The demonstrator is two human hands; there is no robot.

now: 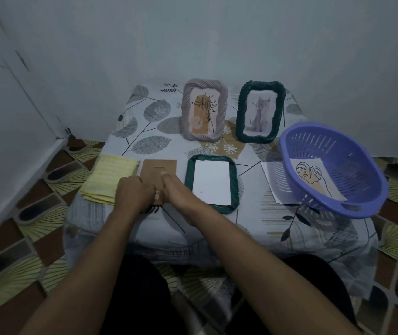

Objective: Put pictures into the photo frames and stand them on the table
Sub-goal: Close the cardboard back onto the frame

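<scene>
Brown backing board (158,168) laid on the bench (217,228), just left of the flat green frame (211,184), in which a white sheet (212,183) was held. Left grip (136,192) was curled on the board's near edge; right grip (177,189) was rested on it, fingers fairly straight. Behind the flat frame, a pink frame (204,111) and a second green frame (260,111) were stood upright.

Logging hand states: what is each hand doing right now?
Left hand: curled at the backing board edge; grip cannot be told.
Right hand: open, fingers resting on the backing board.
</scene>
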